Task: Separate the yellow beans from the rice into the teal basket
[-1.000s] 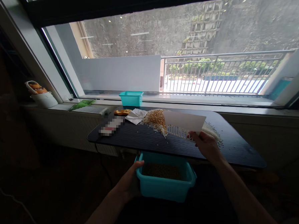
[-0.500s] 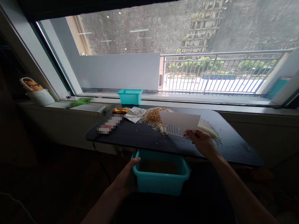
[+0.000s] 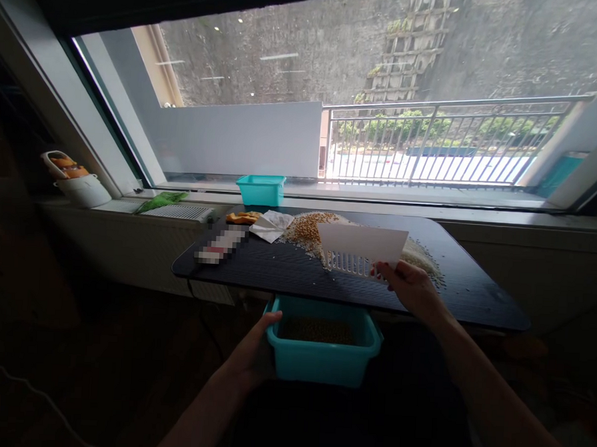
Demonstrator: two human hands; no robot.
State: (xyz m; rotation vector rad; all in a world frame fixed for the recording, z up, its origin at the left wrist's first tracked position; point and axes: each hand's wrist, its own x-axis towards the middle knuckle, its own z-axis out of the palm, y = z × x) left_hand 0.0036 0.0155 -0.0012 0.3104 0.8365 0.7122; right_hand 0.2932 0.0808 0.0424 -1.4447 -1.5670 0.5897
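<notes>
My right hand (image 3: 410,283) pinches the lower right edge of a white slotted card (image 3: 362,241), a flat sheet with a row of narrow openings along its lower part. The card is held tilted over the dark table, in front of a pile of yellow beans (image 3: 308,229) and pale grains (image 3: 421,255). My left hand (image 3: 257,341) grips the left rim of a turquoise tub (image 3: 321,363), thumb over the edge, below the table's front edge. Small brownish beans or grains (image 3: 317,330) lie in the tub, too dim to make out exactly.
On the dark table (image 3: 276,269) lie a crumpled white paper (image 3: 271,226), an orange cloth-like item (image 3: 243,217) and a blurred-out object (image 3: 222,245). A second turquoise tub (image 3: 261,192) stands at the windowsill. A white basket (image 3: 83,191) and green cloth (image 3: 162,202) rest at left.
The slotted card has shifted slightly right in my right hand and faces me a bit more. My left hand keeps its hold on the tub.
</notes>
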